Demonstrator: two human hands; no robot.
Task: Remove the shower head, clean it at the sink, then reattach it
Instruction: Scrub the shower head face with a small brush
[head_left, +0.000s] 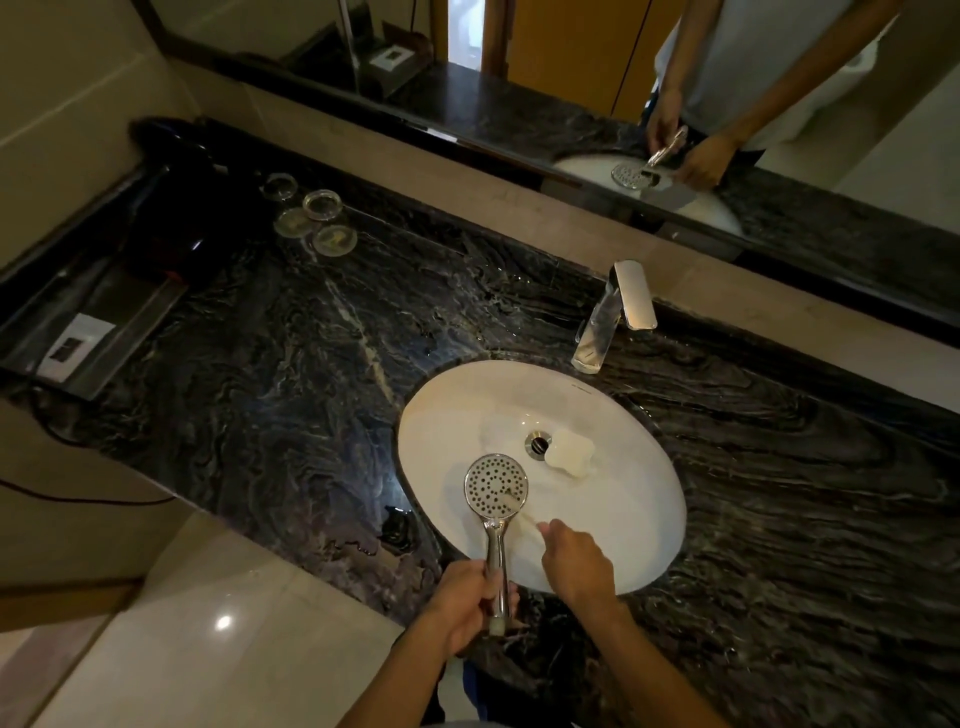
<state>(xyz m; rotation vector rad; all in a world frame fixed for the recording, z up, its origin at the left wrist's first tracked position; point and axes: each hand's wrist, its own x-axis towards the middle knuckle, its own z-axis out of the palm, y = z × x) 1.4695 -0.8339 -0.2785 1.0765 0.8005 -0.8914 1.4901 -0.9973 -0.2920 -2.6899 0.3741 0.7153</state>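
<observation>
The shower head (496, 487) hangs face-up over the near side of the sink (639, 525). Your left hand (470, 605) grips its handle. Your right hand (574, 564) pinches a pale brush (511, 503), its tip resting on the nozzle face.

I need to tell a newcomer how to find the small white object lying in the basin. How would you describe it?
Start at the white oval sink set in the dark marbled stone counter, then find the round metal drain near its middle. The pale white soap-like bar lies against the drain's right side. It is the only loose thing on the basin floor; the chrome shower head is hand-held.
</observation>
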